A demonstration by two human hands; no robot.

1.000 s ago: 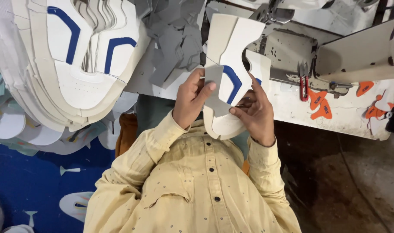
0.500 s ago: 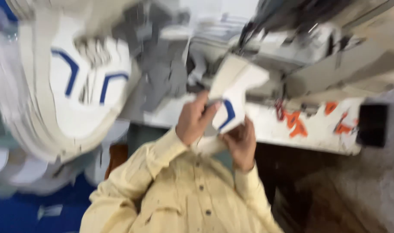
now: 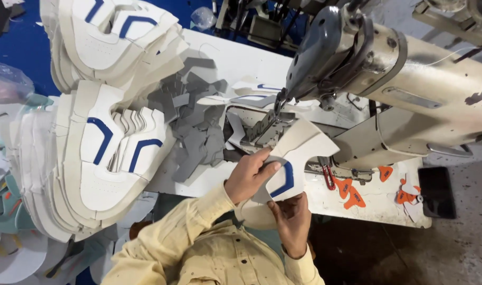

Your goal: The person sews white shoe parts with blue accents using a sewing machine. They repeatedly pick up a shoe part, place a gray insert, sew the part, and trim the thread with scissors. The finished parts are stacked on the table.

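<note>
Head view: at the lower centre of the frame both hands hold a white shoe upper (image 3: 299, 153) with a blue stripe, at the front edge of the desk (image 3: 235, 58). The left hand (image 3: 247, 177) has its grip clamped on the piece's left edge, thumb on top. The right hand (image 3: 291, 216) pinches its lower edge from beneath. The piece's top end lies just beside the sewing machine (image 3: 388, 79) needle. Grey cut pieces (image 3: 196, 132) lie left of it, and stacks of white uppers (image 3: 103, 153) fill the left of the frame. Orange scraps (image 3: 351, 192) lie on the right.
</note>
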